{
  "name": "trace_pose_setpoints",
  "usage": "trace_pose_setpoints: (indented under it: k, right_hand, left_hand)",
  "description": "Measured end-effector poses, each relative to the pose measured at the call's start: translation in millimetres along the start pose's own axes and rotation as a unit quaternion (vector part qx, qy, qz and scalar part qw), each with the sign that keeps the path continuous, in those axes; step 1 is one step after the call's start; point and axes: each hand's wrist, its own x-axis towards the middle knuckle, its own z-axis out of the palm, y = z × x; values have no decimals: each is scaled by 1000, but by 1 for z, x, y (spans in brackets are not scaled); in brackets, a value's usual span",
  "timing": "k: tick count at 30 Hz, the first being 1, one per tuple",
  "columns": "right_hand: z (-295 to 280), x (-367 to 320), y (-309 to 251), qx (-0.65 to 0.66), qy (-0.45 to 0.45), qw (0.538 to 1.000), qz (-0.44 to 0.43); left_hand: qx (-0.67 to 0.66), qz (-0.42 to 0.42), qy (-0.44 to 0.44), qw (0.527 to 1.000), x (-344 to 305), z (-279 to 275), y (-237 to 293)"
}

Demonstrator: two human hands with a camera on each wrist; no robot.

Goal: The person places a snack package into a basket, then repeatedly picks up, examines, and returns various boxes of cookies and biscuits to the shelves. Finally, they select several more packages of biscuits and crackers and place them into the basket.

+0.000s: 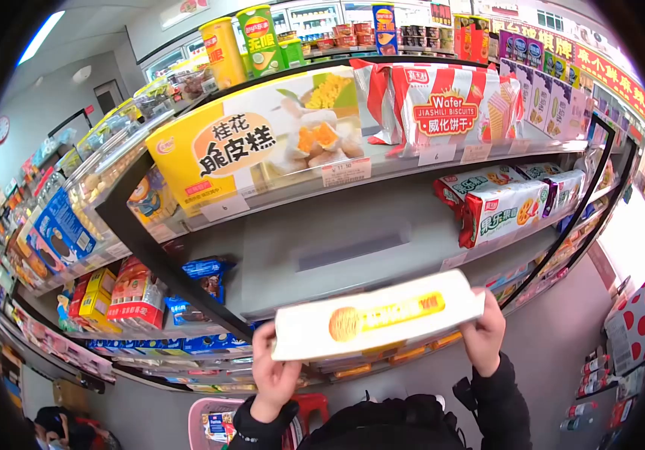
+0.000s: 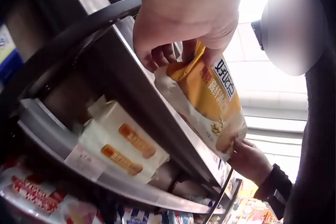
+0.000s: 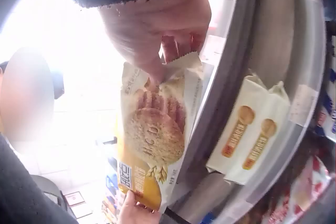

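Note:
A long white and yellow biscuit pack (image 1: 307, 330) is held level between both hands, in front of the shelves. My left hand (image 1: 276, 375) pinches its left end, thumb on the near side. At the other end, my right hand (image 1: 485, 334) grips the wrapper's crimped edge. The left wrist view shows the pack's yellow end (image 2: 210, 90) between the thumb and fingers of the left hand (image 2: 189, 19). Round biscuits are printed on the pack's face (image 3: 157, 134) in the right wrist view, below the right hand (image 3: 157, 29).
Two white biscuit packs (image 2: 123, 145) lie side by side on a shelf near the held pack. Red and white wafer bags (image 1: 442, 109) and a large yellow cake box (image 1: 262, 135) line the upper shelf. A black shelf post (image 1: 165, 255) slants at left; a pink basket (image 1: 206, 416) stands below.

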Motion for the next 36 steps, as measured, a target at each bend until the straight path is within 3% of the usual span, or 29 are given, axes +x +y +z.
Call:
trace_pose_setpoints:
  k: [3,8,11,14,18,25,29,33,35,36]
  right_hand:
    - [15,34,-6,11,64,998,-27]
    - [30,84,8,43,33,998,-19]
    - [44,103,15,93,58,994,-14]
    - [54,121,25,95,61,993,-22]
    - [63,134,41,77,51,996,-19]
    - [71,135,50,47,63,997,21]
    - [77,155,59,-49,8,998,47]
    - [85,163,71,-41,-10,994,102]
    - [94,163,86,-27,11,997,75]
    - [94,163,89,-31,-7,996,86]
  left_hand:
    - [28,-20,28,999,27,5,-7]
    - [63,5,9,998,81,16,-10]
    - [81,16,2,997,91,22,-24]
    - [17,-20,41,999,101,25,-45]
    - [-151,-44,16,987,121,25,-34]
    - [-100,-23,1,995,129,29,-54]
    - [-50,-74,-10,996,142,26,-58]
    - [-40,-155,-47,986,153,23,-51]
    - [-59,-257,-41,964,157,19,-49]
    - [-41,-265,-36,963,156,18,-50]
